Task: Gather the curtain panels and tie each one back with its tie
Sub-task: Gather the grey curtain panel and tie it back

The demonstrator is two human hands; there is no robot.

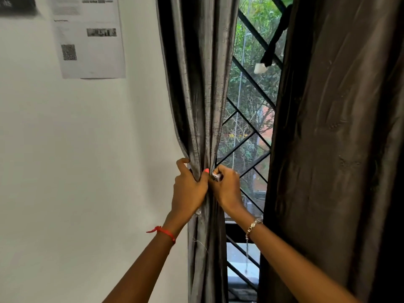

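Observation:
The left curtain panel (201,84), grey and shiny, hangs bunched into a narrow column beside the window. My left hand (189,186) grips the gathered fabric at its waist, thumb on the front. My right hand (227,186) pinches a small pale end of the tie (216,177) against the right side of the same bunch. The rest of the tie is hidden behind the folds and my hands. The right curtain panel (336,138), dark brown, hangs loose and ungathered. A dark strap with a pale end (270,54) dangles by its upper edge.
A black diamond-pattern window grille (247,132) shows between the panels, with green foliage beyond it. A white wall (87,160) fills the left, with a printed paper sheet (89,38) stuck high on it.

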